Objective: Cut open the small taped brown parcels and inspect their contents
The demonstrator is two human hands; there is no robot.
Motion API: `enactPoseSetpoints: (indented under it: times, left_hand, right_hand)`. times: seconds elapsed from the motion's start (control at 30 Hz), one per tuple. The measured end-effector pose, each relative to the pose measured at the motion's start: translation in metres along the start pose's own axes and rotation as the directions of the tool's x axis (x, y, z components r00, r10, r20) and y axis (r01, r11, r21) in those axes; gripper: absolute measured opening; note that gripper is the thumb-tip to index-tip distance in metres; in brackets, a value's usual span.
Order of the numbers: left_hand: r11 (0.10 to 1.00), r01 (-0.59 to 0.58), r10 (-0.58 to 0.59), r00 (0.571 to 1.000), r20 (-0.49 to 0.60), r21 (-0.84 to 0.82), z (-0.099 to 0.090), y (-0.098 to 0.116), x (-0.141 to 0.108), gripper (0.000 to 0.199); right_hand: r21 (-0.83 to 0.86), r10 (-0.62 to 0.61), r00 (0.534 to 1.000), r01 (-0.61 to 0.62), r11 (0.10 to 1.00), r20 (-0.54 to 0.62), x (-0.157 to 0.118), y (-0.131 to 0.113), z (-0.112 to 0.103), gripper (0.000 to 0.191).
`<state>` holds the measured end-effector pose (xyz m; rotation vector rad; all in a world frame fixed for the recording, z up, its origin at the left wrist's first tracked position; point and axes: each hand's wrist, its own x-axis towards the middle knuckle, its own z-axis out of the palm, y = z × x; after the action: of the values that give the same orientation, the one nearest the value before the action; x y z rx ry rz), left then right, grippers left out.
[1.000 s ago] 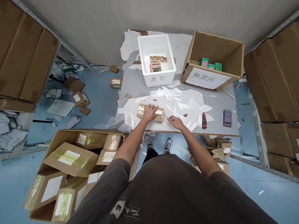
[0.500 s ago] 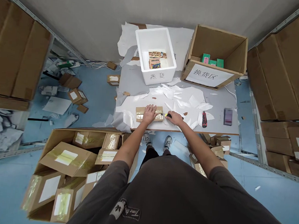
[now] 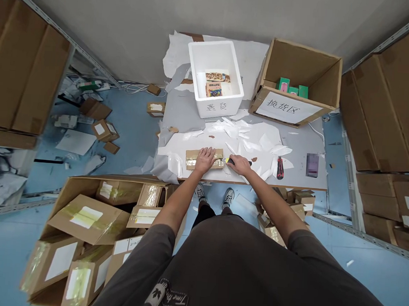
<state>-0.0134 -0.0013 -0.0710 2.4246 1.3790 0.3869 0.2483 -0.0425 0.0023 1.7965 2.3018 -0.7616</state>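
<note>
A brown, rectangular cardboard box (image 3: 192, 163) with glossy tape is lying at the frame's centre. Your left hand (image 3: 206, 159) is resting over it, fingers outstretched; your right hand (image 3: 241, 164) is grasping a black-and-yellow cutter (image 3: 231, 161).

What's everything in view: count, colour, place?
table: one, grey, centre
taped carton: one, brown, table front
cutter: one, yellow-black, carton's right end
tool: one, red-black, table right
phone: one, purplish, right of tool
foam box: one, white, table back
packets: two, multicoloured, inside foam box
open carton: one, brown, back right
small boxes: three, green, inside open carton
paper scraps: many, white, tabletop
big carton: one, brown, lower left
parcels: several, brown, inside big carton
shelved cartons: several, brown, both sides
floor boxes: several, brown, both sides
left hand: one, bare, on taped carton
right hand: one, bare, holding cutter
shoes: two, greyish, below table
shirt: one, charcoal, bottom
</note>
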Motion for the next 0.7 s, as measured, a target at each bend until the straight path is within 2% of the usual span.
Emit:
enactPoseSetpoints:
  times: [0.3,0.7]
  left_hand:
    - [1.0,-0.005,0.005,1.0,-0.018,-0.008,0.0036,-0.002,-0.0005,0.054]
    - [0.999,0.023,-0.023,1.0,-0.003,-0.026,0.0012,0.0005,-0.0027,0.057]
  right_hand:
    - [0.0,-0.034,0.999,0.034,0.999,0.02,0.002,0.0105,-0.0046,0.036]
    - [0.026,-0.031,0.999,0.03,0.999,0.02,0.0092,0.0044,0.0013,0.035]
